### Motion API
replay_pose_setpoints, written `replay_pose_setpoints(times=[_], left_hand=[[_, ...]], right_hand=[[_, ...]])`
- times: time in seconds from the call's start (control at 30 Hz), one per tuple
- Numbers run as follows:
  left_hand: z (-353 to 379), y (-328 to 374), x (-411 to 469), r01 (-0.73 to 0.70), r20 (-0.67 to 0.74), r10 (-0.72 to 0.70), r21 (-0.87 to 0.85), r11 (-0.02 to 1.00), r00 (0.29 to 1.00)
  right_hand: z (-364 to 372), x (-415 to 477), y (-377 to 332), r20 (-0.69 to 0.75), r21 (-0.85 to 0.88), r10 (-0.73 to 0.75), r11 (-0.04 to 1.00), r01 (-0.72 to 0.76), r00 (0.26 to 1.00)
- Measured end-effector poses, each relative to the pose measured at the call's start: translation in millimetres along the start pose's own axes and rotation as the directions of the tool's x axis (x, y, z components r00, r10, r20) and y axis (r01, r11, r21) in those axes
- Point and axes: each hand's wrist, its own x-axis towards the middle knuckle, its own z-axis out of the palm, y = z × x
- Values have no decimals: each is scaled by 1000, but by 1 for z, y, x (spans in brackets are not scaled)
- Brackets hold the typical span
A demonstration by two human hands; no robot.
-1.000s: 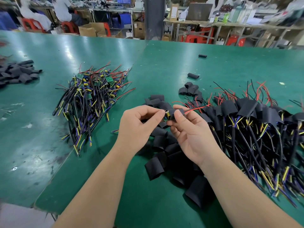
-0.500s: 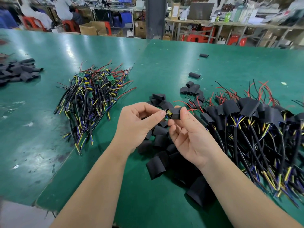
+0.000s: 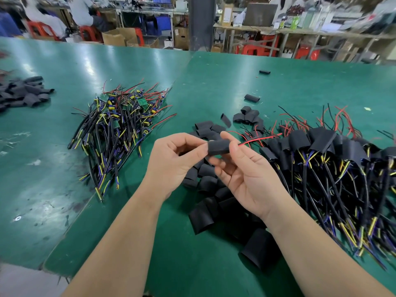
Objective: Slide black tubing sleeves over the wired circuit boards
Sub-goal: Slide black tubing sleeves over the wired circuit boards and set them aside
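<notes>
A black tubing sleeve [image 3: 219, 147] is held level above the green table, over a circuit board that it hides. My left hand [image 3: 175, 161] pinches the sleeve's left end. My right hand [image 3: 246, 174] pinches its right end between thumb and forefinger, with the other fingers spread below. A red wire [image 3: 259, 139] and a black wire stick out of the sleeve to the right. Loose black sleeves [image 3: 212, 189] lie scattered under my hands. Bare wired circuit boards [image 3: 120, 129] are heaped to the left. Sleeved assemblies [image 3: 334, 166] are heaped to the right.
Another heap of black sleeves [image 3: 23, 93] lies at the far left of the green table [image 3: 64, 211]. Single sleeves [image 3: 264, 72] lie farther back. The table's near edge runs at bottom left. People sit at benches beyond the table.
The sleeve has slid left over the board, so the board's end and yellow part seen between my fingertips are now covered. Both hands stayed in about the same place.
</notes>
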Motion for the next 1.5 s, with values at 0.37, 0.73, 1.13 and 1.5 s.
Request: replay_pose_setpoints(times=[0.37,0.73,1.13,1.5], left_hand=[[2,-4,-2,-19,-25,22,144,989,999],[-32,-23,8,323,-408,43,779,537,912],[-44,-41,12,447,-433,-122,823,351,893],[-45,-45,22,449,-454,12,885,120,891]], right_hand=[[4,0,-8,-119,-17,-90,996,88,989],[-26,-11,-131,-280,-660,-615,681,317,737],[-18,-14,-105,-32,-975,-763,-119,-189,646],[-10,-11,0,98,-979,-320,-199,35,942]])
